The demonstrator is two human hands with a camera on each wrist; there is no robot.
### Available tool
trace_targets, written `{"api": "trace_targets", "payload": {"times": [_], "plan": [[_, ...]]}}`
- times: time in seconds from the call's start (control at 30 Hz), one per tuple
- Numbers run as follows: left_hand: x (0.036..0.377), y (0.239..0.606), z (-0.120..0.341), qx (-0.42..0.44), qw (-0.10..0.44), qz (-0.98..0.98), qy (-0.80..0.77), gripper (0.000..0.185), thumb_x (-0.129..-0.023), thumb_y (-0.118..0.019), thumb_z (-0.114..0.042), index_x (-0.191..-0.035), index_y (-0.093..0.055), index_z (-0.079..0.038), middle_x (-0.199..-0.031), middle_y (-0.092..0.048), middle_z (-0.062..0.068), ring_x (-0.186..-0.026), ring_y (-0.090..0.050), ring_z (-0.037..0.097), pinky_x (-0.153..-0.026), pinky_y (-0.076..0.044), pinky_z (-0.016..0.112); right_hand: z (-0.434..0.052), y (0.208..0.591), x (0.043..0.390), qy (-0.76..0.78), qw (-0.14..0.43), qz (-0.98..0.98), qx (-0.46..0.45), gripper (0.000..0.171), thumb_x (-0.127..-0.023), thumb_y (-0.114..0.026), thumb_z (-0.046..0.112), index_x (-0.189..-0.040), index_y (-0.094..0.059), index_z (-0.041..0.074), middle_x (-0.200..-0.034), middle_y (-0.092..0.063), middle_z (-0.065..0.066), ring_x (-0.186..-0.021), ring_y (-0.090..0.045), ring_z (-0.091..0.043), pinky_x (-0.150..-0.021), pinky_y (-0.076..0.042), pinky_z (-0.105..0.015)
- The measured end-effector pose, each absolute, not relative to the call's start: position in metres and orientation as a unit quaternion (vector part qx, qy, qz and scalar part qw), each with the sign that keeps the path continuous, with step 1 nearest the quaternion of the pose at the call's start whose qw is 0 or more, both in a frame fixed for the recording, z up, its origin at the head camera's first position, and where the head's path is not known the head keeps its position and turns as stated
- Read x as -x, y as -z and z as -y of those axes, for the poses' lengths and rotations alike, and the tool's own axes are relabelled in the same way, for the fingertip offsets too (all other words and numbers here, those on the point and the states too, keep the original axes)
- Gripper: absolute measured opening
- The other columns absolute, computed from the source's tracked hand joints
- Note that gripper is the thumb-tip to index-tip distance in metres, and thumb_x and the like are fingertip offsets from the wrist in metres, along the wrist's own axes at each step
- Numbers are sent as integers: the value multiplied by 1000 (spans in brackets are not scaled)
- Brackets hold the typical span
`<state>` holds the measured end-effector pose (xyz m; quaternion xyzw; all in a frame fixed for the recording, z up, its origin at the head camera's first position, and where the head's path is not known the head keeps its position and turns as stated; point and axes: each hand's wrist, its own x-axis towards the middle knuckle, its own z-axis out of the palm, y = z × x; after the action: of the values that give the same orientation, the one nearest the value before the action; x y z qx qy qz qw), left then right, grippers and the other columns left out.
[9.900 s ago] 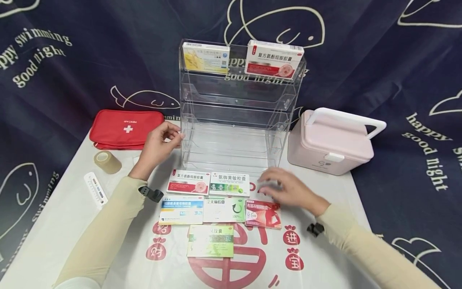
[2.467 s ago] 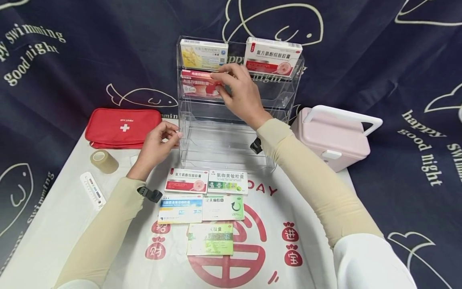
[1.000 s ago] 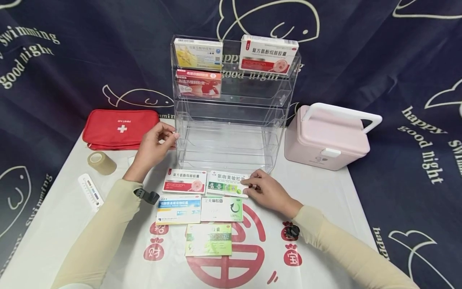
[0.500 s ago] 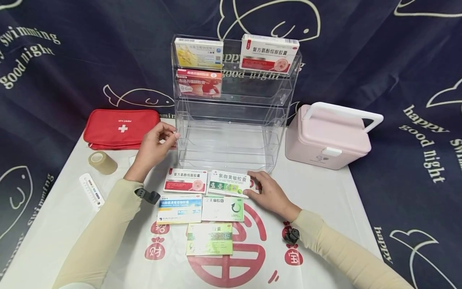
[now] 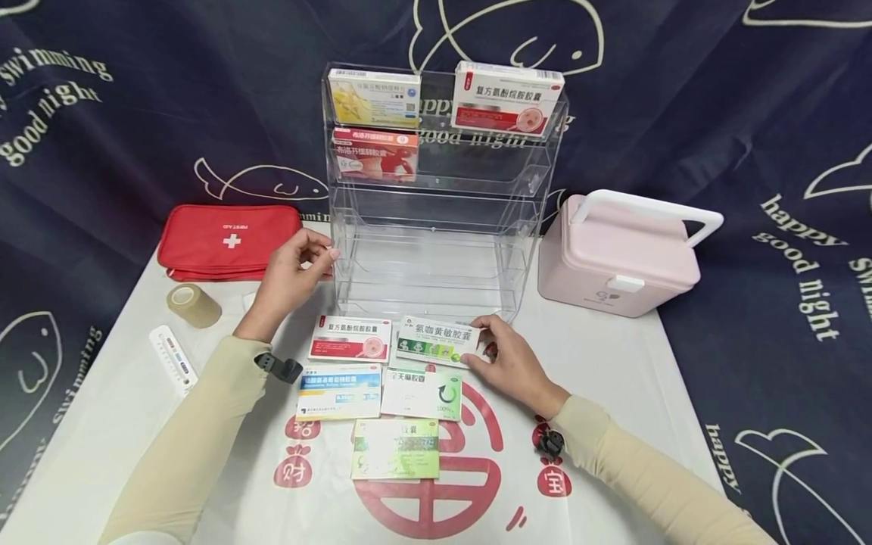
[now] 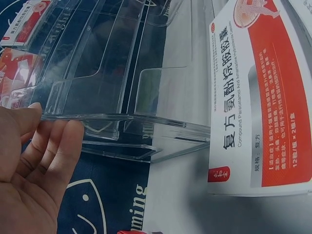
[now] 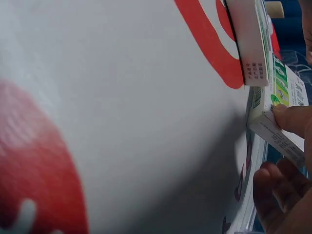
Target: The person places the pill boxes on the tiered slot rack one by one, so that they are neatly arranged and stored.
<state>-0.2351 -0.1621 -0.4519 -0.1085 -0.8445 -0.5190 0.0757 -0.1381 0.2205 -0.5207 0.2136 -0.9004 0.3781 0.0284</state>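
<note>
Head view is showing the right hand (image 5: 509, 362) pinching the right end of a green-and-white medicine box (image 5: 436, 342), thumb below and fingertips on top, so that end is lifting off the white cloth (image 5: 606, 363) while the far end is resting by a red-and-white box (image 5: 350, 339). Just below the fingers a white box with a green arrow (image 5: 422, 393) is lying flat, with a blue-and-white box (image 5: 338, 392) beside it and a yellow-green box (image 5: 396, 450) nearer the person. Directly beyond the fingers a clear acrylic rack (image 5: 436, 257) is standing, and its low front lip is lying between the lifted box and the tiers behind (the upper tiers are already carrying a yellow box (image 5: 374, 98), a red-banded box (image 5: 507, 99) and an orange-red box (image 5: 375, 154)). Left hand (image 5: 291, 276) is gripping the rack's left edge; the left wrist view is showing its fingers (image 6: 58, 151) curling against the transparent wall (image 6: 112, 117). Right wrist view is showing the thumb (image 7: 292, 119) pressing on the box's edge (image 7: 275, 131). Well to the right of the right hand a pink case (image 5: 616, 261) is sitting; beyond the left hand are lying a red first-aid pouch (image 5: 228, 241), a roll of tape (image 5: 193, 305) and a white strip (image 5: 175, 360).
</note>
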Motion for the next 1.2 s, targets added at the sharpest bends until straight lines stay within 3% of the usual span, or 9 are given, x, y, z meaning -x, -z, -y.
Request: {"api": "trace_targets", "payload": {"times": [0.2, 0.43, 0.8, 1.0, 1.2], "plan": [[234, 450, 162, 111, 80, 850, 509, 25, -99, -70, -19, -115, -59, -3, -90, -63, 9, -74, -65, 20, -62, -54, 17, -223, 520, 143, -407, 14, 887, -218, 48, -88, -83, 14, -125, -52, 14, -101, -64, -2, -74, -61, -18, -63, -54, -28], [234, 450, 162, 114, 85, 849, 508, 24, -99, -70, -18, -114, -59, -3, -89, -63, 9, -72, -64, 18, -60, -53, 17, -222, 519, 145, -415, 15, 872, -259, 46, -91, -78, 13, -133, -57, 15, -114, -63, 0, -79, -62, -16, -65, -55, -25], [234, 451, 162, 116, 88, 849, 509, 23, -99, -70, -17, -114, -59, -3, -89, -63, 9, -74, -63, 18, -61, -53, 17, -228, 521, 148, -362, 94, 886, -274, 43, -92, -78, 15, -132, -62, 16, -110, -63, 4, -76, -61, -13, -61, -52, -27], [234, 452, 162, 114, 89, 850, 507, 23, -99, -70, -17, -114, -59, -3, -89, -63, 9, -75, -62, 18, -58, -50, 17, -229, 523, 149, -379, 69, 880, -279, 43, -94, -76, 17, -133, -59, 16, -115, -61, 4, -74, -59, -17, -61, -52, -29], [234, 451, 162, 109, 88, 855, 499, 24, -99, -70, -19, -114, -60, -4, -90, -63, 8, -76, -61, 19, -58, -48, 18, -227, 526, 151, -405, 54, 868, -282, 41, -95, -74, 11, -132, -58, 14, -106, -60, 3, -72, -57, -12, -59, -51, -25]]}}
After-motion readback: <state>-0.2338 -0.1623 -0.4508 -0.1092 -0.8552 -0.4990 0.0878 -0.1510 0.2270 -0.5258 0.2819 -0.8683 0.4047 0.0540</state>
